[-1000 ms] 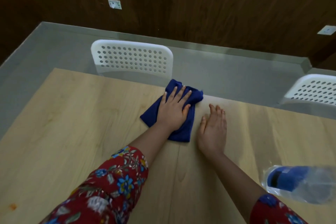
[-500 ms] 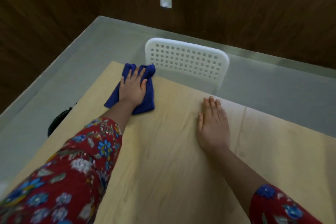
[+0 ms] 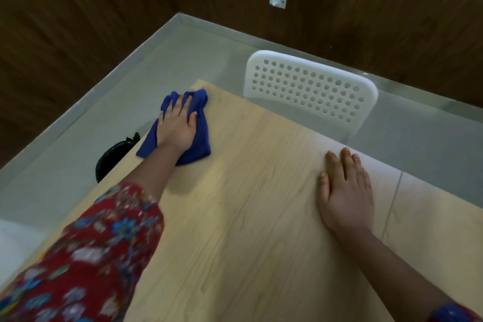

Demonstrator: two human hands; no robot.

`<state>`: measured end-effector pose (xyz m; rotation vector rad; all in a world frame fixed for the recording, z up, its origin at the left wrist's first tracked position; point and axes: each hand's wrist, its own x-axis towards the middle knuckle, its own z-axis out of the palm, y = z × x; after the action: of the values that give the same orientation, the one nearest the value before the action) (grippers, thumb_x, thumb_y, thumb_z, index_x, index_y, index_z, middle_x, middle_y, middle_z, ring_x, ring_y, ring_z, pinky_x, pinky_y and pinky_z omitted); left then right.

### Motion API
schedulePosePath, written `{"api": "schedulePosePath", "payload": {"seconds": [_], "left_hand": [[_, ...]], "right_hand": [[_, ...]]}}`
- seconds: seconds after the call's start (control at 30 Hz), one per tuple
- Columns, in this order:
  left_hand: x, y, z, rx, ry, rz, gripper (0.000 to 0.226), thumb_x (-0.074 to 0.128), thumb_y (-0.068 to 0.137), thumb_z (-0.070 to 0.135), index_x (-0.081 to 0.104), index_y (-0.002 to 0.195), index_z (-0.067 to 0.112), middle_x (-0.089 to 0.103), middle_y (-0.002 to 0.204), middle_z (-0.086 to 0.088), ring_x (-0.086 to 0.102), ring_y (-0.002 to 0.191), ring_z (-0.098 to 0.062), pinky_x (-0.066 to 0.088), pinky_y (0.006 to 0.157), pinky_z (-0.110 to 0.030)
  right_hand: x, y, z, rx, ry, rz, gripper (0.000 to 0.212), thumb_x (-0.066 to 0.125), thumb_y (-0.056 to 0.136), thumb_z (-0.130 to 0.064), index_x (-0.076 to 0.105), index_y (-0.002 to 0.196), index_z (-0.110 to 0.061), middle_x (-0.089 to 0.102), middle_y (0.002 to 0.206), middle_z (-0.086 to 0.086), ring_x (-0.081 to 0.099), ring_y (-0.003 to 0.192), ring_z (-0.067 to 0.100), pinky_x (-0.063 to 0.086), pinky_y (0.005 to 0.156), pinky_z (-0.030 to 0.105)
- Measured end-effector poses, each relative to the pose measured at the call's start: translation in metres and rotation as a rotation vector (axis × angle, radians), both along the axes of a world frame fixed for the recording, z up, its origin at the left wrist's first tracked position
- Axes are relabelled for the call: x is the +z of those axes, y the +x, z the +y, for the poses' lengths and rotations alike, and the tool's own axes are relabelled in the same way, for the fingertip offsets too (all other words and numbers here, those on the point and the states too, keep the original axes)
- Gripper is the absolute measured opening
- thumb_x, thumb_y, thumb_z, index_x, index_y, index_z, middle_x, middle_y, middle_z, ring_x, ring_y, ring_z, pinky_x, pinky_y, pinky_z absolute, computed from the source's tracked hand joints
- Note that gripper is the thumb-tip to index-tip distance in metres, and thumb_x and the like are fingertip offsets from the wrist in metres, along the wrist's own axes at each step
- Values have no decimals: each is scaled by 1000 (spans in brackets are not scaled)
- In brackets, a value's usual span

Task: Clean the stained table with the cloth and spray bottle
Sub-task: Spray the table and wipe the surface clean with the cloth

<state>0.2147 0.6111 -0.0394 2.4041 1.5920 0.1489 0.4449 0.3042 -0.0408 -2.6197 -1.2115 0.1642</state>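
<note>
Cloth (image 3: 198, 136) is sitting under my flat, spread left hand (image 3: 176, 127) at the tabletop (image 3: 248, 217) corner. I'm bracing my right hand (image 3: 345, 196) open and empty; I should be keeping even pressure, overlapping strokes.

Cloth (image 3: 199, 130): laid on the table (image 3: 248, 217), far left corner.
Chair (image 3: 308, 89): placed behind the table.
Right hand (image 3: 346, 196): laid flat on the table, right of the cloth.

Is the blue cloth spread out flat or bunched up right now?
Bunched up. The blue cloth lies crumpled in folds under the flat left hand, near the far corner of the light wooden table.
</note>
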Motion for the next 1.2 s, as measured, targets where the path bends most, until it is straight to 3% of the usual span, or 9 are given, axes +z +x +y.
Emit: {"api": "schedulePosePath", "payload": {"seconds": [0.2, 0.4, 0.53, 0.63, 0.77, 0.87, 1.0, 1.1, 1.2], "left_hand": [[-3, -82, -58, 35, 49, 38, 53, 25, 104, 37, 16, 155, 24, 14, 162, 3, 12, 149, -21, 14, 119, -47], [-3, 11, -7, 151, 20, 58, 59, 21, 102, 43, 9, 155, 21, 9, 163, 0, 5, 150, -22, 9, 120, -48], [1, 48, -66, -301, 77, 81, 59, 19, 98, 45, 21, 153, 24, 17, 161, 4, 16, 148, -20, 19, 118, -46], [3, -10, -97, -676, 24, 51, 56, 22, 99, 44, 19, 153, 34, 11, 161, 16, 8, 149, -9, 9, 118, -35], [3, -43, -37, -309, 73, 93, 58, 17, 97, 50, 20, 152, 34, 16, 161, 10, 14, 149, -19, 22, 115, -54], [3, 12, -7, -44, 1, 117, 56, 18, 100, 52, 12, 153, 36, 4, 163, 7, 3, 150, -24, 10, 117, -59], [2, 51, -42, -112, 64, 167, 60, 19, 94, 64, 10, 151, 46, -5, 163, 1, -8, 149, -23, -10, 111, -63], [3, 2, -82, -193, 84, 137, 69, 13, 89, 70, 16, 152, 40, 18, 160, 0, 11, 148, -22, 4, 116, -59], [0, -52, -57, -59, 47, 147, 64, 17, 94, 66, 14, 153, 40, 7, 163, 7, 6, 150, -23, 10, 116, -55]], "right_hand": [[2, -3, 0, 14, -2, 9, 61, 14, 97, -47, 25, 151, -23, 13, 162, 6, 6, 149, 21, 7, 122, 40], [1, -2, 0, 21, 0, 4, 62, 10, 96, -48, 23, 152, -24, 10, 162, 4, 3, 150, 19, 5, 122, 39], [1, -1, -1, 29, -2, 8, 63, 9, 96, -49, 23, 152, -25, 11, 162, 3, 3, 150, 18, 6, 122, 39], [1, -1, -1, 36, -12, 12, 63, 8, 96, -49, 23, 152, -24, 10, 163, 3, 2, 150, 18, 6, 122, 39], [1, -1, 0, 32, -19, -2, 63, 7, 96, -48, 22, 153, -25, 8, 163, 4, 0, 150, 18, 4, 122, 38], [0, -1, 0, 33, -24, -4, 63, 7, 96, -48, 21, 153, -26, 7, 163, 4, -1, 150, 18, 2, 122, 37], [1, 0, -1, 45, -16, 1, 63, 8, 95, -48, 20, 153, -27, 7, 163, 3, 0, 150, 18, 2, 122, 36], [0, 0, -2, 46, -11, 5, 63, 10, 95, -48, 20, 153, -26, 8, 163, 4, 1, 150, 18, 2, 122, 36], [-1, -1, -1, 50, -21, -3, 61, 10, 96, -49, 18, 153, -27, 7, 163, 4, -1, 150, 19, 1, 122, 37]]}}
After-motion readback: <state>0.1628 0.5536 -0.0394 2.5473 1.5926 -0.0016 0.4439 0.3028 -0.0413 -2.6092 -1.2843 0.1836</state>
